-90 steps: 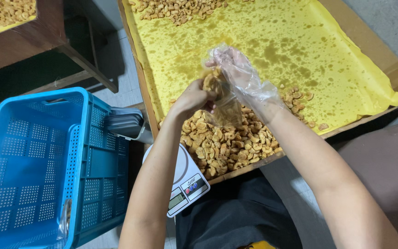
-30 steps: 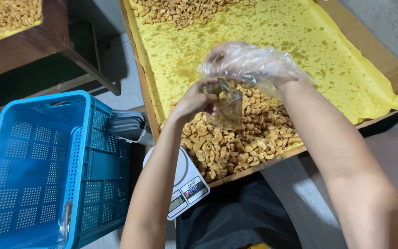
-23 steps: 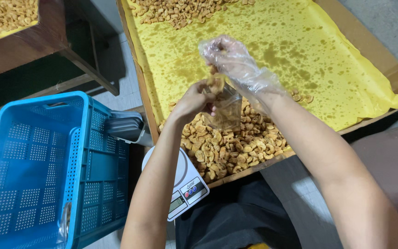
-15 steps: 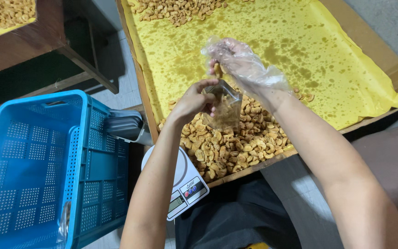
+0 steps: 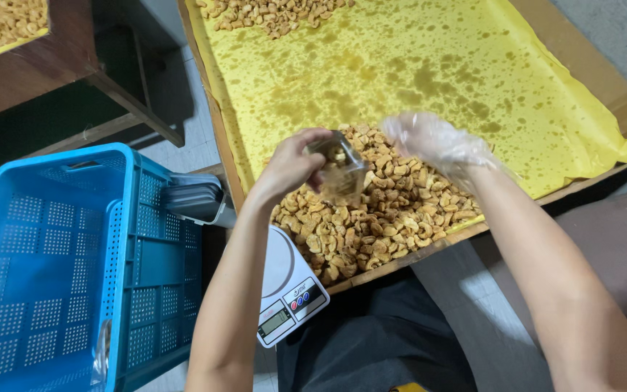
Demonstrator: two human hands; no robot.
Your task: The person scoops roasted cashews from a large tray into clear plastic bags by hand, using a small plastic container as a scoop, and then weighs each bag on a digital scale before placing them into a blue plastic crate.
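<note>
Wooden tray [image 5: 622,94] lined with stained yellow paper [image 5: 415,65], nuts heaped at its near edge.
From the head view: the left hand [image 5: 292,163] has its grip clenched on a small clear bag [image 5: 339,173], only partly filled with cashews as far as I can tell; the gloved right hand [image 5: 437,141], just right of that grip, hangs open and blurred over the cashew pile [image 5: 371,225], whether it carries nuts I cannot tell. Below the grip sits a white scale [image 5: 288,290], bare of any bag; further left, a blue crate [image 5: 59,268]. Most nuts lie loose.
</note>
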